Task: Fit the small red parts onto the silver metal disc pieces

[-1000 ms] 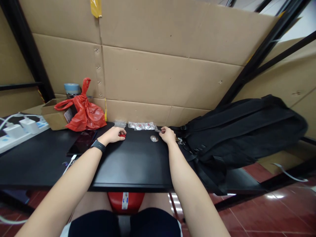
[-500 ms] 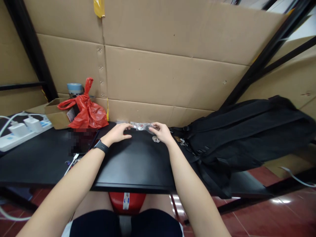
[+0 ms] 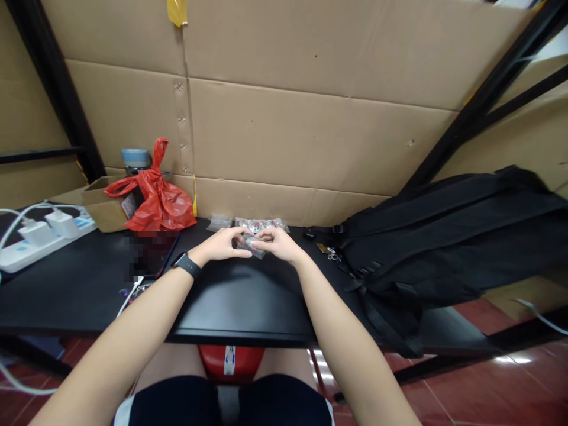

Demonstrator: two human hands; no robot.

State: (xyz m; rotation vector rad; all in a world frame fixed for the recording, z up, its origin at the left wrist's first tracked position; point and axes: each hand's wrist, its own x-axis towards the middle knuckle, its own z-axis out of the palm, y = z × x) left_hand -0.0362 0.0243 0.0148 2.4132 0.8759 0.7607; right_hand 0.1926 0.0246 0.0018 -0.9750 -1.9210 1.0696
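A small clear plastic packet (image 3: 257, 251) is between my hands, just above the black tabletop. My right hand (image 3: 279, 244) pinches it at its upper right. My left hand (image 3: 220, 245), with a dark watch on the wrist, curls its thumb and fingers around the packet's left side. What is inside the packet is too blurred to make out. Behind my hands, a row of clear packets with round, shiny pieces (image 3: 268, 224) lies along the cardboard wall. Left of that row is a flat clear plastic bag (image 3: 219, 222).
A red plastic bag (image 3: 162, 204), a small cardboard box (image 3: 103, 207) and a white power strip (image 3: 44, 239) occupy the left side. Near my left forearm lie a dark tablet-like device (image 3: 155, 254) and a white cable (image 3: 129, 297). A black backpack (image 3: 444, 236) covers the right side.
My hands have come closer together and nearer to me, now with the packet between them. The row of packets and the flat bag at the back are more exposed. My view has shifted slightly.
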